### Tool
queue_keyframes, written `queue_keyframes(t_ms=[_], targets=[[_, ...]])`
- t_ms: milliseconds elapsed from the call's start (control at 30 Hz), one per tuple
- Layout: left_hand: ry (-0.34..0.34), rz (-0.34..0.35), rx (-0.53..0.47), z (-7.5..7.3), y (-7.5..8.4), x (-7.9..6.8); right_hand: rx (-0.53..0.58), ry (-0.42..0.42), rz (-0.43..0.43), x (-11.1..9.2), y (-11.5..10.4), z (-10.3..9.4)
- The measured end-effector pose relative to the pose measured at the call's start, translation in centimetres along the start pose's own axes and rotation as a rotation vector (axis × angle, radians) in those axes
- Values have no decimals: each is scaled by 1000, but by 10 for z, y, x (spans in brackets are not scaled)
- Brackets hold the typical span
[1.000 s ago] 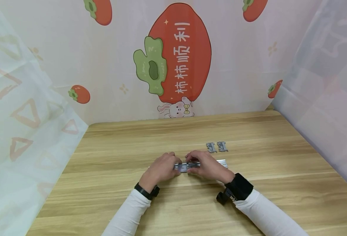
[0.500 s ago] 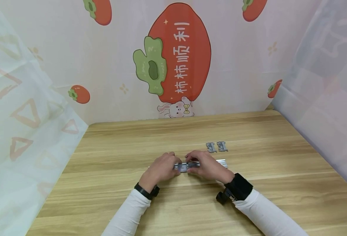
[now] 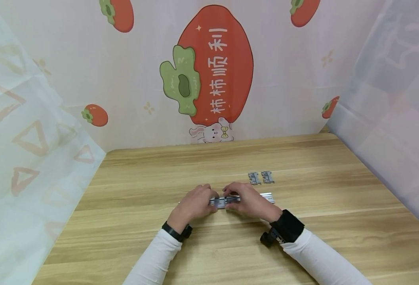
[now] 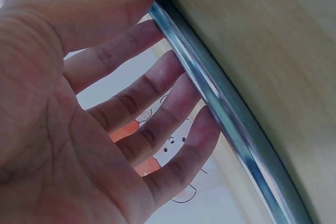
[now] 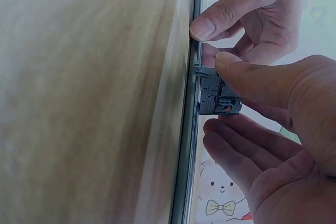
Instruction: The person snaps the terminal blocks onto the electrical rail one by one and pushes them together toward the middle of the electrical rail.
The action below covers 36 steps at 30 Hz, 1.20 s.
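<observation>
A slotted metal DIN rail [image 3: 267, 196] lies across the wooden table. My left hand [image 3: 194, 202] holds it, thumb on the near edge and fingertips along the far edge, as the left wrist view shows. Just to the right, my right hand [image 3: 249, 201] pinches a grey DIN-rail terminal block [image 5: 218, 95] between thumb and fingers. In the right wrist view the block stands on the rail, its foot against the metal; whether it is clipped on, I cannot tell. Part of the rail is hidden under both hands.
Two more grey terminal blocks [image 3: 254, 178] lie flat side by side behind the right hand. A printed cloth [image 3: 141, 71] hangs along the table's back edge, and pale sheets [image 3: 384, 118] close off both sides.
Both hands keep their places on the rail and the block. Only a very slight shift of the head view shows.
</observation>
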<state>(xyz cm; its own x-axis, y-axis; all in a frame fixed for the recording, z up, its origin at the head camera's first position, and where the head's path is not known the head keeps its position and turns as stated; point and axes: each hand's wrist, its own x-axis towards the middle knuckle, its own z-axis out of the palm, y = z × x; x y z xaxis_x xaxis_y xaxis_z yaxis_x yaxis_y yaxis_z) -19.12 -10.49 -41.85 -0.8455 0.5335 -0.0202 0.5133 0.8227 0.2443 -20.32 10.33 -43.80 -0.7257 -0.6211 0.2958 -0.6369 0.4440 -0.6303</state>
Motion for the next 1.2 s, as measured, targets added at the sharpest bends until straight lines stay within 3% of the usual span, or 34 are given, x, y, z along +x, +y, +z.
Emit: queue_keyframes(t_ms=[1200], targets=[[3,-13,-2,0,1,-1,-44,-4,35,-1,-1,0]])
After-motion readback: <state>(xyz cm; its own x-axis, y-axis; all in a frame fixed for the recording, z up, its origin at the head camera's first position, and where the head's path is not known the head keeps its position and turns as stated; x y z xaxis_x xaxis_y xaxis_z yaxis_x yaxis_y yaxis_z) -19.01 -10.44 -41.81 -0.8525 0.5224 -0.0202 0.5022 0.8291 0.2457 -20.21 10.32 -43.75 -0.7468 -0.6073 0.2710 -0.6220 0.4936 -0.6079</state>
